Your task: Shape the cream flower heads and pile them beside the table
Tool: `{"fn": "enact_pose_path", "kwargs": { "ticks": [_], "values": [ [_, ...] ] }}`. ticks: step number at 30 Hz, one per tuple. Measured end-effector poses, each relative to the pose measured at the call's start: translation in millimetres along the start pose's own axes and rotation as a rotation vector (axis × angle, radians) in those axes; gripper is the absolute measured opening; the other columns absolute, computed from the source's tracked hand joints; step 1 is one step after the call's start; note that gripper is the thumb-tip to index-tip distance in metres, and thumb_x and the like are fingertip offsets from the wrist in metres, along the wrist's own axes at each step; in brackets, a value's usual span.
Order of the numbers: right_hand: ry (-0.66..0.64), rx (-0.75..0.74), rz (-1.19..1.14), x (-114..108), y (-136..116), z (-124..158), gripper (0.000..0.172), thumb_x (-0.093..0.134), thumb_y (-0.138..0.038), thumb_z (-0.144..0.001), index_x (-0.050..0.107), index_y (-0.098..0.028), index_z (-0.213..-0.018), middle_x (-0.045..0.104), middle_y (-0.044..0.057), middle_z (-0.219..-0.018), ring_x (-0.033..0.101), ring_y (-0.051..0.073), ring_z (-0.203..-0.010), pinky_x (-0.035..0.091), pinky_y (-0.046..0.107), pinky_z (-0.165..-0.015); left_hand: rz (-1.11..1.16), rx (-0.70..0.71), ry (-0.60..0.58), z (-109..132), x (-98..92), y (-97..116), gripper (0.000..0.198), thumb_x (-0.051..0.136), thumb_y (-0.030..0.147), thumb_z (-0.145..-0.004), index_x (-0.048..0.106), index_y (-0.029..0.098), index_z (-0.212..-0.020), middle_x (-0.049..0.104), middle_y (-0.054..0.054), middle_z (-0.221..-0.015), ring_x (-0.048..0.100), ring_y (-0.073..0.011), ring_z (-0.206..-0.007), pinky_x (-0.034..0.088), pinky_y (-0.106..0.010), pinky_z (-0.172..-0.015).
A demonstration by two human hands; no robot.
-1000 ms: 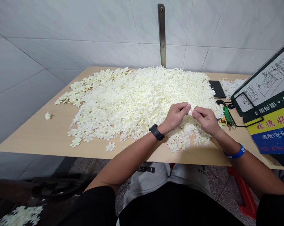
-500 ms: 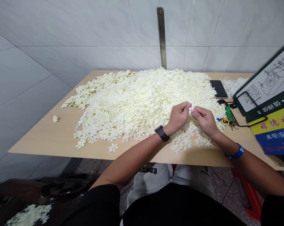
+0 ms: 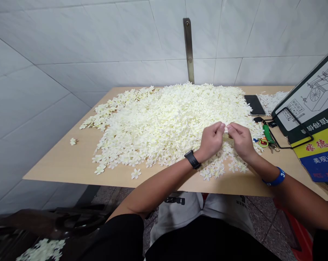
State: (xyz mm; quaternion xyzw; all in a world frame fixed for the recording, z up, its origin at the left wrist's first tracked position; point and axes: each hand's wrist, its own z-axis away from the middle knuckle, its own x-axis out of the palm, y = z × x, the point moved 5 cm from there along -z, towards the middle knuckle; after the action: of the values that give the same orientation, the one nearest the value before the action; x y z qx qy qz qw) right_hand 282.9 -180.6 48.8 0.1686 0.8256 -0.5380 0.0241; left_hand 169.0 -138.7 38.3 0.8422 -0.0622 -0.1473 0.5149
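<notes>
A big heap of small cream-white fabric flowers (image 3: 164, 116) covers most of the wooden table (image 3: 71, 163). Above the heap's near right side, my left hand (image 3: 212, 139) and my right hand (image 3: 241, 139) meet fingertip to fingertip. Both are closed in a pinch on one small white flower (image 3: 225, 129) held between them. A black watch sits on my left wrist and a blue band on my right wrist.
A dark phone (image 3: 254, 104) lies at the back right, with keys and a green tag (image 3: 267, 136) near my right hand. Printed cardboard boxes (image 3: 313, 119) stand at the right edge. A metal bracket (image 3: 189, 50) runs up the tiled wall. More flowers (image 3: 42, 249) lie below left.
My hands stay together in the same pinch on the flower. The view has shifted, so the table and hands sit slightly lower and further right in the picture.
</notes>
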Motion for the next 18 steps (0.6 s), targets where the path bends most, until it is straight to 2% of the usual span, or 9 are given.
{"fn": "enact_pose_path", "kwargs": {
  "ticks": [2,5,8,12,15,18],
  "values": [
    [0.020,0.012,-0.002,-0.1,1.7,0.5,0.042,0.057,-0.040,-0.095,0.041,-0.022,-0.061,0.035,-0.004,-0.058,0.032,0.012,-0.057,0.026,0.030,-0.055,0.003,-0.009,-0.019,0.4,1.0,-1.4,0.056,0.042,0.062,-0.100,0.032,0.020,-0.065,0.035,0.003,-0.060,0.032,-0.0114,-0.060,0.025,-0.030,-0.059],
    [-0.026,-0.008,0.013,2.8,1.6,0.8,0.043,0.056,-0.041,-0.096,0.040,-0.022,-0.061,0.034,-0.004,-0.058,0.031,0.012,-0.057,0.025,0.030,-0.054,0.016,-0.018,0.010,2.4,-0.2,-2.8,0.057,0.041,0.063,-0.100,0.033,0.020,-0.065,0.034,0.003,-0.060,0.032,-0.0116,-0.061,0.025,-0.030,-0.059],
    [0.027,0.002,0.015,-0.4,2.3,0.4,0.048,0.057,-0.048,-0.095,0.038,-0.022,-0.060,0.033,-0.004,-0.059,0.031,0.012,-0.058,0.026,0.030,-0.055,0.039,-0.028,-0.027,4.9,3.0,-2.8,0.056,0.042,0.063,-0.100,0.033,0.020,-0.065,0.035,0.003,-0.061,0.032,-0.0112,-0.060,0.025,-0.030,-0.059],
    [-0.006,-0.015,0.047,0.3,1.1,0.1,0.051,0.057,-0.055,-0.094,0.038,-0.022,-0.061,0.034,-0.004,-0.058,0.032,0.012,-0.058,0.027,0.031,-0.056,0.051,-0.035,0.013,5.2,2.1,-2.4,0.057,0.041,0.066,-0.099,0.034,0.020,-0.065,0.036,0.003,-0.061,0.032,-0.0115,-0.061,0.025,-0.030,-0.060],
    [0.015,-0.016,0.044,-0.1,0.2,-0.2,0.051,0.055,-0.055,-0.096,0.038,-0.022,-0.061,0.034,-0.004,-0.058,0.032,0.012,-0.057,0.025,0.031,-0.055,0.043,-0.044,-0.013,3.1,2.7,-3.4,0.058,0.042,0.066,-0.098,0.034,0.020,-0.065,0.036,0.003,-0.061,0.032,-0.0115,-0.061,0.025,-0.030,-0.060],
    [-0.016,-0.043,0.048,2.5,-1.8,-0.3,0.050,0.055,-0.053,-0.096,0.039,-0.022,-0.061,0.035,-0.004,-0.057,0.032,0.013,-0.056,0.025,0.031,-0.055,0.044,-0.035,0.010,1.2,0.3,-3.8,0.058,0.041,0.067,-0.099,0.034,0.020,-0.065,0.036,0.003,-0.061,0.033,-0.0116,-0.061,0.026,-0.030,-0.060]
  ]
}}
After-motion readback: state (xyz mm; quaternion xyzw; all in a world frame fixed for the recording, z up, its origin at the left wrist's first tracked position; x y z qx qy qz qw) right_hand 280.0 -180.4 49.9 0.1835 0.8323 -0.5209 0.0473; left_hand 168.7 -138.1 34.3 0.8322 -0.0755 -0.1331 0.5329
